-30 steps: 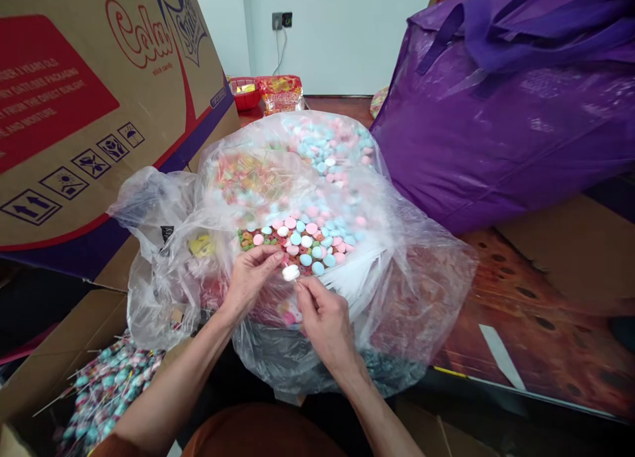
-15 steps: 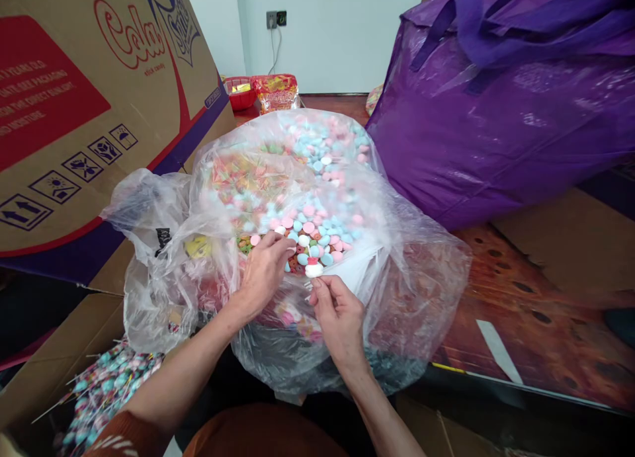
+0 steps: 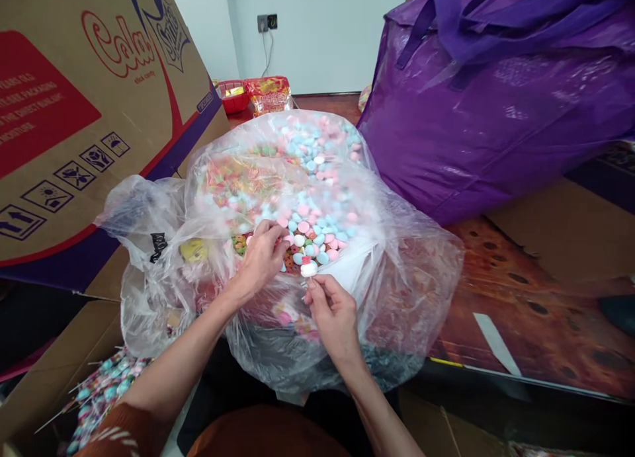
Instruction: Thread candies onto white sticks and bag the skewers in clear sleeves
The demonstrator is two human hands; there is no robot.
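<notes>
My right hand [image 3: 335, 318] pinches a thin stick carrying a white and red candy piece [image 3: 308, 269] near its top. Just to the left, my left hand [image 3: 265, 253] has its fingers drawn together over the sweets; whatever lies between them is hidden. Both hands are at the opening of a large clear plastic bag [image 3: 411, 272]. Inside it are pink, pale blue and white button-like candies [image 3: 317, 235], with brown and green pieces among them. Part of the contents shows only through cloudy plastic.
A big printed carton [image 3: 54, 106] leans at the left, and a bulky purple bag [image 3: 476, 113] stands at the right. Low on the left, an open box holds many threaded candy sticks [image 3: 106, 384]. A red basket [image 3: 233, 100] and a red packet [image 3: 268, 94] sit at the back.
The whole view has shifted slightly. My left hand's fingers have drawn back a little from the white candy; my right hand keeps its pinch on the stick.
</notes>
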